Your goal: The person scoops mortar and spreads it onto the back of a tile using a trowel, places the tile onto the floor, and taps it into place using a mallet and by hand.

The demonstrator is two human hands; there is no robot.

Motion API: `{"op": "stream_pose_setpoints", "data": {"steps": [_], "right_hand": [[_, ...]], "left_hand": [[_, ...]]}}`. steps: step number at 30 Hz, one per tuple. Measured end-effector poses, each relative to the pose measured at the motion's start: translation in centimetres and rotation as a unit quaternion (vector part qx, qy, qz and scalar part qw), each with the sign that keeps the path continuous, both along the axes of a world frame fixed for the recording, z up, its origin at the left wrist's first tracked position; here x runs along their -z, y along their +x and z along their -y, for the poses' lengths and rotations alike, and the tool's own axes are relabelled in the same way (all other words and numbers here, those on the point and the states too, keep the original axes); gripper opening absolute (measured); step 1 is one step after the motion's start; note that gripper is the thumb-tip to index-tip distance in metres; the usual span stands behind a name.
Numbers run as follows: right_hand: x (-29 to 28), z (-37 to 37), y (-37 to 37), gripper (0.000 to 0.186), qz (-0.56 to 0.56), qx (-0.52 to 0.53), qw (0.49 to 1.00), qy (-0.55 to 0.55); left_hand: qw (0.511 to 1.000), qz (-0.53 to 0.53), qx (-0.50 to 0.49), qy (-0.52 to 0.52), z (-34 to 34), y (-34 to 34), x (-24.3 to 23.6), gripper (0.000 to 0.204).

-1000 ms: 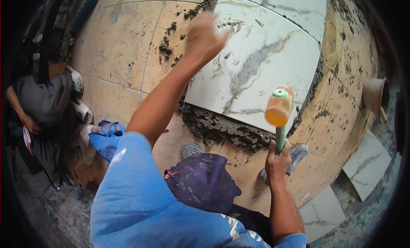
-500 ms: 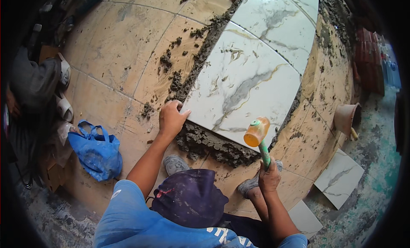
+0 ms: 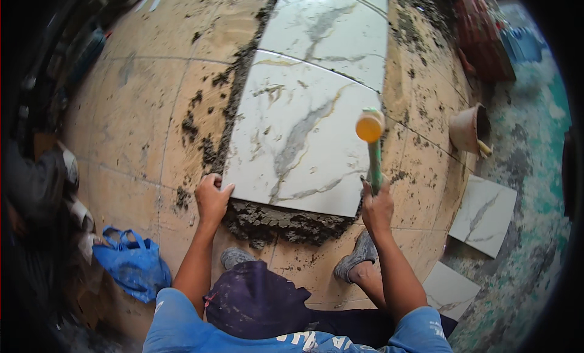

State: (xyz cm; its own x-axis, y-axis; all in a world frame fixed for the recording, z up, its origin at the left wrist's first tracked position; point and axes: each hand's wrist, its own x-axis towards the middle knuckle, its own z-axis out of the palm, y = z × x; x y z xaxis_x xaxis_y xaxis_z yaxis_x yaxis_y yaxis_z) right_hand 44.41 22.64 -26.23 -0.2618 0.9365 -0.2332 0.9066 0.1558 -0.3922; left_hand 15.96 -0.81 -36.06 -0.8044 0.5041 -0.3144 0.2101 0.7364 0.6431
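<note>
Sagging blue bag [image 3: 137,271]: I saw it on the tan floor [image 3: 134,103], its handles up, over on the left.
Left hand [image 3: 213,201]: I had it at the near left corner of the marbled tile [image 3: 292,164], fingers bent and thumb by the edge; I could not tell whether it gripped or only touched.
Dark mortar [image 3: 286,225]: It bulged in rough clumps from under the near edge, with more in a strip along the left side.
Marbled tile: It lay face up on the mortar, ahead of the two hands, white with grey and gold veins and a few dirty marks.
Second tile [image 3: 328,27]: It lay just beyond the first, edge along edge.
Mallet [image 3: 369,128]: Its amber head showed over the marbled tile's right edge; from my viewpoint I could not tell how high.
Right hand [image 3: 378,212]: I had it clenched around the mallet's green handle, near the tile's near right corner.
Lower loose tile [image 3: 450,286]: It lay flat, well apart from the mortar.
Pale bucket [image 3: 467,128]: I saw it at the right.
Upper loose tile [image 3: 486,214]: It lay near the bucket.
</note>
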Motion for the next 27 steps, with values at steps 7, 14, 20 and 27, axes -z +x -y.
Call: {"op": "stream_pose_setpoints", "data": {"steps": [7,14,20,27], "right_hand": [[1.7,-2.5,0.4,0.050,0.139,0.028,0.989,-0.040],[2.6,-4.3,-0.6,0.047,0.117,0.052,0.989,-0.069],[2.6,-3.7,0.4,0.049,0.110,0.047,0.991,-0.063],[2.2,-1.6,0.4,0.050,0.118,0.065,0.988,-0.073]], "left_hand": [[0.999,0.038,-0.018,0.006,-0.3,0.1,-0.2,0.027],[0.999,0.048,-0.020,0.014,-0.6,0.2,-0.7,0.027],[0.999,0.027,-0.018,0.007,-0.5,0.2,-0.5,0.028],[1.000,0.003,-0.019,0.002,-0.1,0.1,-0.4,0.029]]}}
